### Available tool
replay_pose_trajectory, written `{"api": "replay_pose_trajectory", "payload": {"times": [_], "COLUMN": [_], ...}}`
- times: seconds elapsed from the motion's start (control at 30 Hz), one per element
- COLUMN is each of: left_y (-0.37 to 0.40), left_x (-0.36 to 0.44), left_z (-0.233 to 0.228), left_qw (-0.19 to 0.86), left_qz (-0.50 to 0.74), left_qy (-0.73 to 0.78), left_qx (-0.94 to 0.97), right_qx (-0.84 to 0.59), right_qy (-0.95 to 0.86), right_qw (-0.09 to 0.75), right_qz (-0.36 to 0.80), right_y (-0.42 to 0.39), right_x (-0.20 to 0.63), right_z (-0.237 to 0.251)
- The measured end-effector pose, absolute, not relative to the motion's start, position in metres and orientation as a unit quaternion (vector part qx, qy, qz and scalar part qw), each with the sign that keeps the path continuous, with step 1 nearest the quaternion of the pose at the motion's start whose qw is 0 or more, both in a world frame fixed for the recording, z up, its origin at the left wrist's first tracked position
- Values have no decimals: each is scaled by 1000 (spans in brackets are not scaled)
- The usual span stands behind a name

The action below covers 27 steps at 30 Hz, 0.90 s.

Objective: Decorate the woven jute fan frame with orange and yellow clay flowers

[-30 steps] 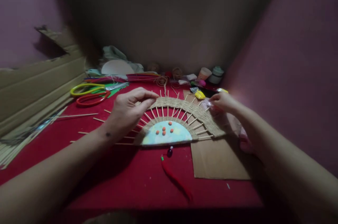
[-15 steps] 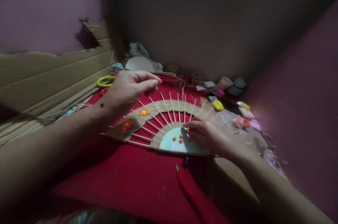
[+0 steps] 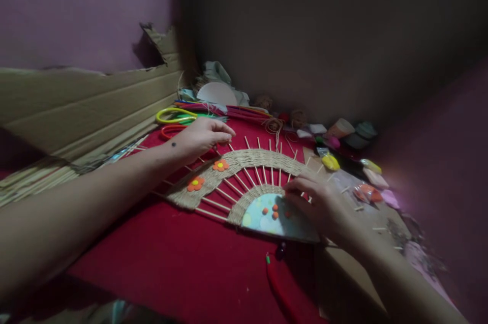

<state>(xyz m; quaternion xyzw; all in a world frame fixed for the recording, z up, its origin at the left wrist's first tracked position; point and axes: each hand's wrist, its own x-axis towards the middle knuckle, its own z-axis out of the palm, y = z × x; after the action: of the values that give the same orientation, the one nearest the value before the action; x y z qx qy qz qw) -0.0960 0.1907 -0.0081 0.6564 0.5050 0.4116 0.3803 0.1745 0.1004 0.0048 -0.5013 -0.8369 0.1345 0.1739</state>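
Red table [image 3: 160,258], one woven fan [image 3: 244,171], two orange flowers [image 3: 220,165], two hands [image 3: 204,137]

Pretty dim shot overall, kinda murky and grainy. The only real light lands on the red worktop [image 3: 198,263] and the cardboard [image 3: 87,105] on the left; the back wall and right side sink into shadow. Edges are soft and stretched from the wide lens, forearms blurry up close.
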Motion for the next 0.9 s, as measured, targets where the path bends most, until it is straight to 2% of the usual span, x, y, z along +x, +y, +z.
{"api": "replay_pose_trajectory", "payload": {"times": [0.17, 0.3, 0.43, 0.6, 0.9], "left_y": [203, 221, 240, 248, 259], "left_x": [-95, -85, -72, -57, -50], "left_z": [8, 10, 9, 14, 8], "left_qw": [323, 255, 247, 272, 281], "left_qz": [272, 161, 96, 8, -31], "left_qy": [525, 511, 476, 477, 489], "left_qx": [739, 805, 839, 836, 825], "right_qx": [-523, -526, -543, -569, -596], "right_qy": [-774, -715, -677, -652, -581], "right_qw": [258, 292, 315, 306, 285], "right_qz": [246, 356, 385, 397, 475], "right_y": [97, 106, 124, 150, 174], "right_x": [167, 161, 154, 143, 131], "right_z": [16, 20, 25, 27, 12]}}
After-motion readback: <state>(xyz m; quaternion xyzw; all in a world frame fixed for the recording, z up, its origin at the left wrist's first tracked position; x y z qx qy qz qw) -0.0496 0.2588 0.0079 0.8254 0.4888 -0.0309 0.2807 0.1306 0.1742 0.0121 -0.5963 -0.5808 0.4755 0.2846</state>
